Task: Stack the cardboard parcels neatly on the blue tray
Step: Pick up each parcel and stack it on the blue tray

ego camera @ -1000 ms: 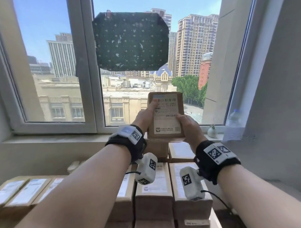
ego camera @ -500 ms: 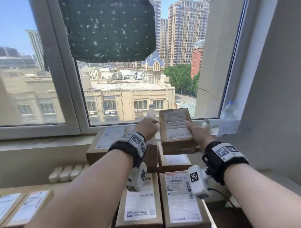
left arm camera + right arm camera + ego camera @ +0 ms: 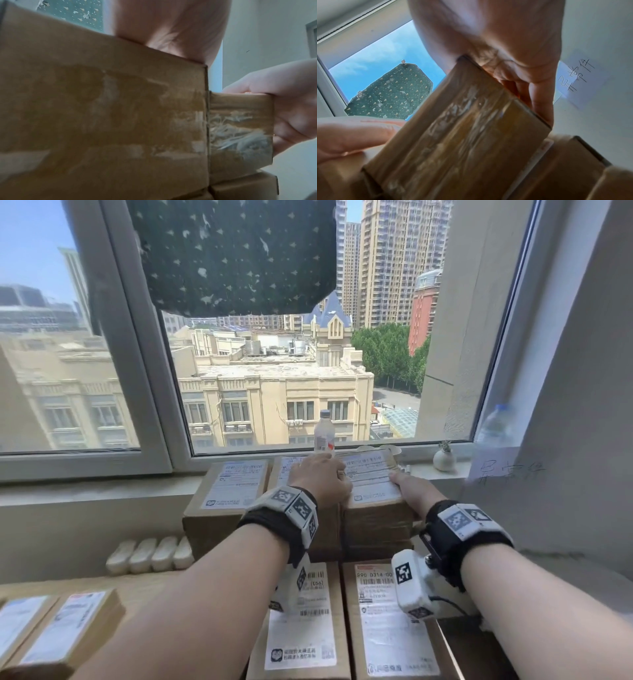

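Bright daylight through window point(image 3: 260, 392); head view sharp, edges bowed; wrist views dim, backlit, motion-blurred; tape glare.

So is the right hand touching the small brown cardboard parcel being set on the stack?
Touching. The right wrist view shows the right hand wrapped around the end of the small brown cardboard parcel, palm and fingers against it.

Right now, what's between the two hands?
In the head view, one labelled cardboard parcel: the left hand is at its left edge and the right hand grips its right near corner. Nothing else lies there.
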`<state>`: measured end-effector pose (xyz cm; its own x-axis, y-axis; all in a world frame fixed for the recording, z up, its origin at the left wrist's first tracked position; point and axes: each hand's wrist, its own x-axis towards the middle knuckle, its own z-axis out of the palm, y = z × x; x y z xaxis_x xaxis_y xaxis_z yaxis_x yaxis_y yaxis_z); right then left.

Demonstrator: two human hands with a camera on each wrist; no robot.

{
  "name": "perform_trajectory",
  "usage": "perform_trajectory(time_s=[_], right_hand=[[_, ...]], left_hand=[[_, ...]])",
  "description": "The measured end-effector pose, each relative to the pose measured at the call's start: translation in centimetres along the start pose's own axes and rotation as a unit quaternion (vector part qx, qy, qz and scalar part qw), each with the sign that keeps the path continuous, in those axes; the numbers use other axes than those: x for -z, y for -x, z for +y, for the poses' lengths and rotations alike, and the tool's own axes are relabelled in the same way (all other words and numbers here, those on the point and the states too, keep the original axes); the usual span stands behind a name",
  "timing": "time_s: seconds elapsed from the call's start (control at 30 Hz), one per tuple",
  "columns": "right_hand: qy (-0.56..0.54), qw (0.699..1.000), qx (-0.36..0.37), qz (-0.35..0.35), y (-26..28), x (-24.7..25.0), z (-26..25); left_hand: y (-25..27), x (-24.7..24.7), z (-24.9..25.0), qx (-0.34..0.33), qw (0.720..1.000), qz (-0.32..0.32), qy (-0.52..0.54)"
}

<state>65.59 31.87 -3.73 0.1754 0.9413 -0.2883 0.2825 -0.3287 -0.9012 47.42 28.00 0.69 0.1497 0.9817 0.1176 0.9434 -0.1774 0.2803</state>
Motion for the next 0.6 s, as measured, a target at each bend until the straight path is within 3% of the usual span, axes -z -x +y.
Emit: perform_trajectory(time_s=[0.37,0.6], right_hand=[[0.132,0.991,0.012,0.026,1.8,0.1,-1.0],[0.256,0.962,0.07,0.063,4.1,-0.4,-1.7]], left_hand=[[0.0,-0.4,-0.3,-0.001,1.0,-0.004,-0.008],[-0.1,-0.1,-0.1,0.007,1.0,-0.017,0.017]])
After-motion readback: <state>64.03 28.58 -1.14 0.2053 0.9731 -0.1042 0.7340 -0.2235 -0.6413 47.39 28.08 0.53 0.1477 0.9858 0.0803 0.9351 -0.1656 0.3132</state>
